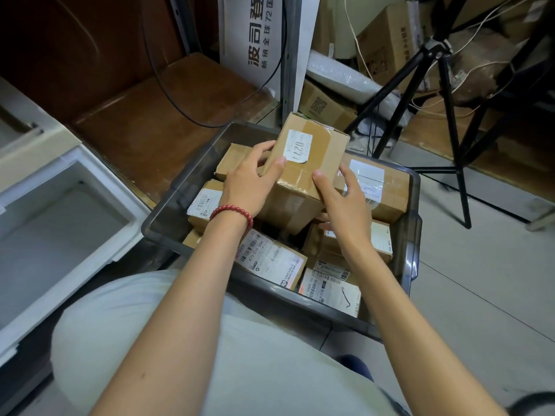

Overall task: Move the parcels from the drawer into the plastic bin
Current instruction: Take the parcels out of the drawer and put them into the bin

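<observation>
A brown cardboard parcel (312, 154) with a white "0271" sticker is tilted over the grey plastic bin (411, 250). My left hand (255, 181), with a red bead bracelet at the wrist, grips its left side. My right hand (342, 202) holds its near right edge, thumb on top and fingers under it. Several labelled cardboard parcels (270, 259) fill the bin beneath. The white drawer (54, 229) stands pulled out at the left, and its visible inside holds nothing.
A black tripod (450, 121) stands right behind the bin on the tiled floor. Cardboard boxes (327, 106) and a bubble-wrap roll (345, 79) pile up at the back. A brown wooden board (168, 115) and a black cable lie at the left of the bin.
</observation>
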The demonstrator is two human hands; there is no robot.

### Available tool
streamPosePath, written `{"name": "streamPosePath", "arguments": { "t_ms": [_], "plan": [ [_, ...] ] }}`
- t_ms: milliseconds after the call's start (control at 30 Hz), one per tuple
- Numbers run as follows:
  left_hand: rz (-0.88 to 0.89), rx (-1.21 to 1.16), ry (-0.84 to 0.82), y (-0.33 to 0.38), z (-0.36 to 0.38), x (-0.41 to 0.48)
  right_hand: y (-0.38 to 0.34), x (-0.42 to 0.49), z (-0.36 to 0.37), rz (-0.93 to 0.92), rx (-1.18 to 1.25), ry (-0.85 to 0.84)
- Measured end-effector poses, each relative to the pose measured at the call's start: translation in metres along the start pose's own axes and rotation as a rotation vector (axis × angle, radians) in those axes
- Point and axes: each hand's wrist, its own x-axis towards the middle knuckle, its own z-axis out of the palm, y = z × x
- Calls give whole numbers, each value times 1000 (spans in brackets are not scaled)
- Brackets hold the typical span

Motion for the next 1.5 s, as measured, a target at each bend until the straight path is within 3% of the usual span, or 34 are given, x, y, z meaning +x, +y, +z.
{"name": "streamPosePath", "arguments": {
  "t_ms": [333, 600, 800, 1033, 1233, 1400, 1500],
  "plan": [
    [-6, -64, 155, -7, -18, 1, -28, -5, -5, -100, -82, 12],
    [-63, -69, 74, -28, -21, -23, -27, -8, 0, -202, -358, 5],
    [-33, -27, 35, -28, -19, -16, -15, 0, -1, -129, -196, -4],
    [-86, -34, 43, -18, -12, -2, -22, 6, 10, -145, -276, 29],
    [75, 47, 135, 4, -22, -3, -30, 10, -24, -154, -171, 44],
    [-132, 66, 42, -17, -11, -6, -14, 8, -1, -110, -278, -14],
    [-85, -6, 52, -12, -5, 1, -17, 16, -5, -124, -246, -20]
  ]
}}
